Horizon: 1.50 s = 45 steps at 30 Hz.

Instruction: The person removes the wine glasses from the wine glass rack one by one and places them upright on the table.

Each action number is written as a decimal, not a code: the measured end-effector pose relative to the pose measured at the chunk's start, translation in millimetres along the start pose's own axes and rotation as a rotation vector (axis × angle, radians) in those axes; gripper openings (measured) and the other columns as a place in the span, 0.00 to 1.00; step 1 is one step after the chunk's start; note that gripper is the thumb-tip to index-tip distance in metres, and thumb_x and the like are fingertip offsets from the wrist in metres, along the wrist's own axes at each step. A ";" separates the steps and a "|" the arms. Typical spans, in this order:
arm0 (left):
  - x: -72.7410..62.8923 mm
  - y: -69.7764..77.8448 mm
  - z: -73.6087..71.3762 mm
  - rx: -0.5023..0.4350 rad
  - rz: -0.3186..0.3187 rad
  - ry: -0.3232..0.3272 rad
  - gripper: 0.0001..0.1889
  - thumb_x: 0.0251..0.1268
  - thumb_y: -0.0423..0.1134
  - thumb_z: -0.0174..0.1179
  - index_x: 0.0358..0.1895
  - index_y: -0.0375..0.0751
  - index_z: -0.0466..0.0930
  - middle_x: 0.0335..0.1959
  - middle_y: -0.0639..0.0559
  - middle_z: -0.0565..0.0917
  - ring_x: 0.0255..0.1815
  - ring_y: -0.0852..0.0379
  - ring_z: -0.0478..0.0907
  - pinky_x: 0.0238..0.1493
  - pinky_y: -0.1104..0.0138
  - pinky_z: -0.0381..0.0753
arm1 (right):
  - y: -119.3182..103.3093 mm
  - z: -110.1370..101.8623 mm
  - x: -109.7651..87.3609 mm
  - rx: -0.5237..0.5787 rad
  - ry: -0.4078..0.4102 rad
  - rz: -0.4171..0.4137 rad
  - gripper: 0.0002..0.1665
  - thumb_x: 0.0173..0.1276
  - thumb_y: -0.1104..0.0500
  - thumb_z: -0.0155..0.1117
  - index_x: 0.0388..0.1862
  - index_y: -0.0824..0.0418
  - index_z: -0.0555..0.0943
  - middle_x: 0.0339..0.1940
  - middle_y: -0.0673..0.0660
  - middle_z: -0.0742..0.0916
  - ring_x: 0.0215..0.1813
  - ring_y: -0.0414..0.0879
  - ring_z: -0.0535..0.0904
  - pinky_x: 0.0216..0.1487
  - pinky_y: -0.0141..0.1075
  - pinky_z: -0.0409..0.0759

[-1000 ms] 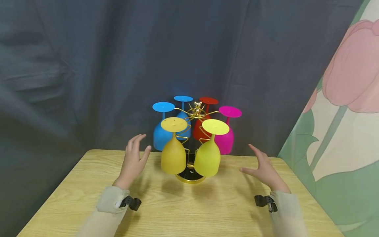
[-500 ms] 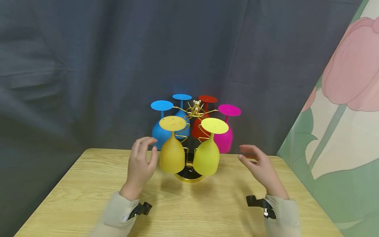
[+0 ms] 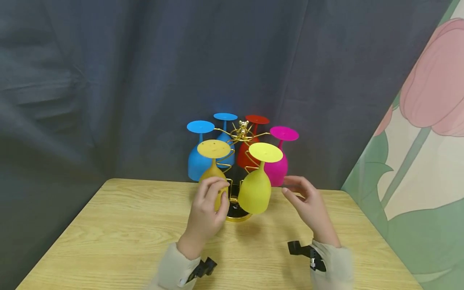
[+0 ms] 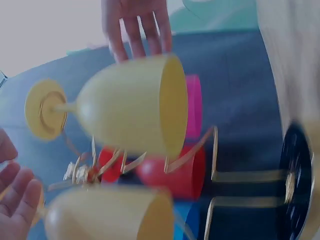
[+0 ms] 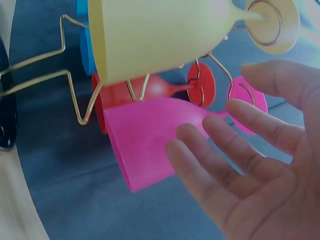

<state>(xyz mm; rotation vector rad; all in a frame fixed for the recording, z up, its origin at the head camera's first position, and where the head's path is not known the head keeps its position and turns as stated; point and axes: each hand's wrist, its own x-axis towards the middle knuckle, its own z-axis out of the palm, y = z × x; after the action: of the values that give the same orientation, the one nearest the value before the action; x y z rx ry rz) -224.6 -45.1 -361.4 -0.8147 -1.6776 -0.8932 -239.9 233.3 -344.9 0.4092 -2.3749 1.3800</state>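
Observation:
A gold wire rack [image 3: 240,138] stands on the table, with several plastic goblets hanging upside down by their feet. My left hand [image 3: 206,211] is in front of the amber goblet [image 3: 213,149], overlapping its bowl in the head view; the fingers bend loosely, thumb apart. To the right of the yellow goblet [image 3: 255,192], my right hand [image 3: 308,205] is held up beside the magenta goblet [image 3: 276,168]. In the right wrist view its fingers [image 5: 225,155] spread, reaching across that goblet's stem and bowl. The left wrist view shows left fingers [image 4: 20,197] near the amber goblet's foot.
Two blue goblets [image 3: 197,163] hang at the rack's left and back, and a red goblet [image 3: 247,156] behind. A gold bear figure [image 3: 243,128] tops the rack. Its black round base [image 3: 237,211] sits on the wooden table [image 3: 137,233]. A dark curtain [image 3: 163,72] hangs behind.
My left hand has moved right, from beside the rack to in front of the amber goblet. The right hand has come left toward the magenta goblet, its fingers bending more. The goblets keep their places.

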 end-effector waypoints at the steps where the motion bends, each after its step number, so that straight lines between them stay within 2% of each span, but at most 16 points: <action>1: -0.7 2.7 3.3 -0.017 -0.014 -0.014 0.11 0.64 0.25 0.55 0.49 0.33 0.78 0.49 0.39 0.77 0.43 0.47 0.77 0.42 0.65 0.81 | -0.8 1.0 -0.4 0.016 0.002 0.001 0.21 0.75 0.58 0.64 0.62 0.67 0.77 0.60 0.63 0.82 0.52 0.40 0.80 0.50 0.26 0.81; 3: -1.7 7.7 9.0 -0.038 -0.049 -0.048 0.12 0.65 0.25 0.56 0.51 0.33 0.78 0.51 0.39 0.77 0.44 0.48 0.77 0.43 0.65 0.81 | -2.4 3.0 -1.0 0.045 0.010 0.001 0.21 0.74 0.59 0.65 0.62 0.67 0.77 0.59 0.64 0.82 0.51 0.40 0.80 0.50 0.26 0.81; 7: -3.7 14.7 17.1 -0.077 -0.163 -0.129 0.18 0.66 0.27 0.60 0.58 0.34 0.75 0.60 0.39 0.74 0.57 0.46 0.76 0.54 0.57 0.82 | -4.1 7.3 -1.8 0.093 -0.008 -0.010 0.22 0.73 0.62 0.66 0.63 0.68 0.76 0.60 0.65 0.81 0.53 0.45 0.81 0.51 0.26 0.81; 11: -9.1 18.1 23.4 -0.136 -0.307 -0.212 0.27 0.66 0.29 0.63 0.68 0.34 0.69 0.70 0.39 0.68 0.70 0.44 0.68 0.65 0.50 0.76 | -3.2 13.9 -2.3 0.168 -0.067 -0.042 0.25 0.70 0.66 0.67 0.64 0.69 0.74 0.62 0.67 0.79 0.57 0.52 0.81 0.54 0.28 0.81; 14: -13.7 19.3 28.4 -0.195 -0.367 -0.265 0.32 0.67 0.30 0.62 0.73 0.34 0.64 0.74 0.39 0.64 0.74 0.43 0.64 0.69 0.48 0.72 | -0.1 20.0 -1.8 0.227 -0.092 -0.067 0.27 0.68 0.68 0.69 0.64 0.70 0.73 0.63 0.67 0.78 0.59 0.49 0.81 0.56 0.30 0.81; 19: -20.5 18.8 35.0 -0.240 -0.411 -0.341 0.35 0.71 0.32 0.60 0.78 0.33 0.56 0.79 0.40 0.57 0.77 0.42 0.60 0.71 0.48 0.68 | 3.5 29.4 -1.1 0.279 -0.108 -0.070 0.30 0.66 0.70 0.70 0.66 0.69 0.73 0.64 0.64 0.78 0.60 0.41 0.80 0.58 0.33 0.80; 26: -26.9 14.9 42.1 -0.239 -0.473 -0.385 0.34 0.75 0.34 0.57 0.78 0.35 0.53 0.80 0.40 0.55 0.78 0.43 0.58 0.73 0.49 0.64 | 2.4 36.5 -0.7 0.289 -0.116 -0.048 0.31 0.65 0.70 0.70 0.66 0.69 0.73 0.64 0.64 0.78 0.60 0.41 0.79 0.60 0.38 0.80; 34: -29.0 10.1 45.0 -0.243 -0.459 -0.379 0.32 0.76 0.34 0.57 0.78 0.37 0.54 0.79 0.42 0.58 0.78 0.47 0.59 0.74 0.51 0.64 | 1.9 38.5 -0.8 0.253 -0.094 -0.033 0.30 0.64 0.69 0.72 0.65 0.67 0.75 0.62 0.62 0.80 0.58 0.42 0.80 0.59 0.38 0.81; 39: -28.8 12.1 45.0 -0.237 -0.461 -0.380 0.33 0.77 0.35 0.57 0.79 0.38 0.55 0.80 0.45 0.58 0.78 0.47 0.59 0.74 0.52 0.64 | 3.2 38.3 -2.4 0.270 -0.072 -0.061 0.29 0.64 0.70 0.72 0.64 0.69 0.75 0.61 0.64 0.81 0.56 0.41 0.81 0.57 0.33 0.82; 45: -26.2 15.7 43.8 -0.246 -0.481 -0.359 0.33 0.76 0.35 0.57 0.79 0.38 0.55 0.80 0.46 0.59 0.79 0.47 0.58 0.74 0.51 0.64 | 0.4 38.6 -1.8 0.277 -0.053 -0.072 0.28 0.64 0.70 0.71 0.63 0.69 0.76 0.60 0.64 0.81 0.56 0.41 0.81 0.57 0.33 0.82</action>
<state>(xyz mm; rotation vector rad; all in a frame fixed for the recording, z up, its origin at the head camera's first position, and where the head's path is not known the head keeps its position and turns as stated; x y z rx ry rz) -225.0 -2.0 -392.8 -0.7787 -2.1590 -1.3658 -244.7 199.8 -363.7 0.6055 -2.1902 1.6882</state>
